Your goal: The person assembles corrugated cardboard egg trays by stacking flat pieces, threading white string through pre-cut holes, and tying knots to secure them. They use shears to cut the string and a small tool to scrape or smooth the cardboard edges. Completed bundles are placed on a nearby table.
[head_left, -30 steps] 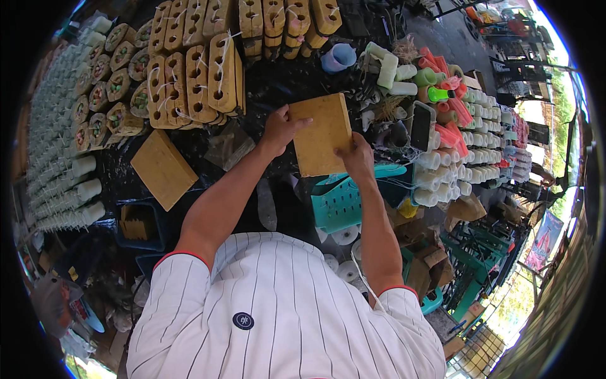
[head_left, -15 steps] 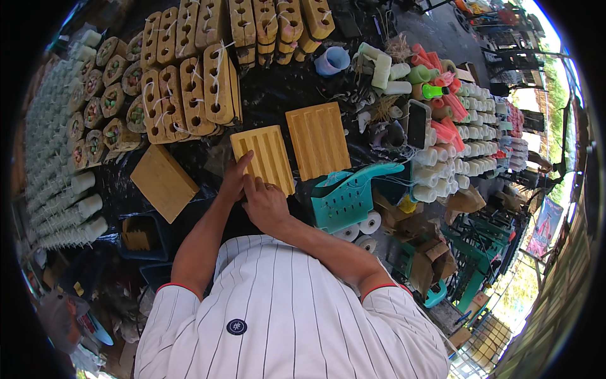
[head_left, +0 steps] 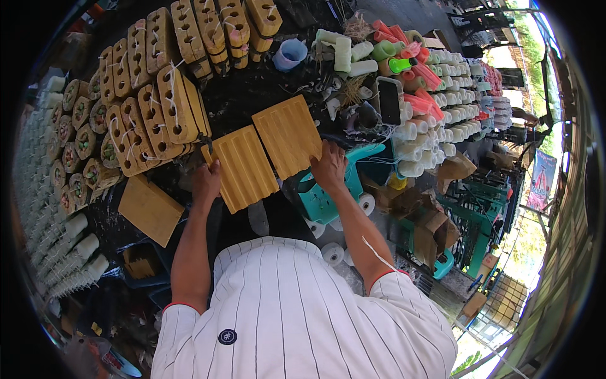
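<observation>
Two yellow-brown grooved mould halves lie side by side before me, grooves upward. My left hand (head_left: 206, 181) is closed on the left edge of the nearer, left mould half (head_left: 240, 169). At the lower right corner of the right mould half (head_left: 287, 136), my right hand (head_left: 329, 167) is closed on its edge, with some fingers hidden. The inner sides of the two pieces almost meet. Left of my left hand lies a plain flat brown block (head_left: 150, 210).
Upright tied moulds with round holes (head_left: 165, 107) stand behind on the left, beside round-holed moulds (head_left: 82, 145). A light blue cup (head_left: 290, 55) and a phone (head_left: 388, 101) lie farther off. White candles (head_left: 435, 139) fill the right. A teal plastic chair (head_left: 322, 199) is near my right hand.
My hands have moved apart from the left mould half's grooves, the left to its outer edge, the right to the other half's corner. The two halves are now closer together.
</observation>
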Tool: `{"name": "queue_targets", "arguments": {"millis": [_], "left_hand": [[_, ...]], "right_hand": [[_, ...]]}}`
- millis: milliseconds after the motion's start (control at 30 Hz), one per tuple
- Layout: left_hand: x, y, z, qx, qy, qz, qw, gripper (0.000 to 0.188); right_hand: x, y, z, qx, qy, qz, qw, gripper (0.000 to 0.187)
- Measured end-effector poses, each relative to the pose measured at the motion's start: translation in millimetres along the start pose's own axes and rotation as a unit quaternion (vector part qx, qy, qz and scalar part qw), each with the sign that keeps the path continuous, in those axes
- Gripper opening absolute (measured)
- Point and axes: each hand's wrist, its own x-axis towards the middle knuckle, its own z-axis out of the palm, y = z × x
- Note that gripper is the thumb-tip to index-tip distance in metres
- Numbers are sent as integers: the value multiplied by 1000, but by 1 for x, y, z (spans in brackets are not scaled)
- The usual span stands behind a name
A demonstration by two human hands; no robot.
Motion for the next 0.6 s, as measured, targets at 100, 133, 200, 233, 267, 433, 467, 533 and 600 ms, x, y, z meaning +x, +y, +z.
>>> {"name": "queue_targets", "arguments": {"millis": [100,133,200,233,267,433,467,533,600], "left_hand": [[-25,23,-18,212,23,59,975,55],[-41,33,-27,293,39,86,951,55],[-62,37,-39,302,53,133,942,55],[-70,39,-41,304,60,154,938,55],[-73,44,-41,298,57,152,941,58],[-80,71,-23,285,8,212,935,60],[-81,76,-19,274,6,242,931,59],[-92,78,-13,248,8,289,925,57],[-104,87,-9,241,-26,269,932,54]], "right_hand": [[-29,21,9,11,123,-95,988,45],[-40,33,11,99,95,-33,990,40],[-51,67,-1,268,42,87,959,30],[-48,82,-14,295,94,133,942,25],[-41,98,-27,321,145,177,919,22],[25,240,-54,468,283,294,784,20],[30,265,-51,472,303,318,764,20],[37,297,-51,439,324,346,763,19],[40,325,-54,361,333,357,795,20]]}}
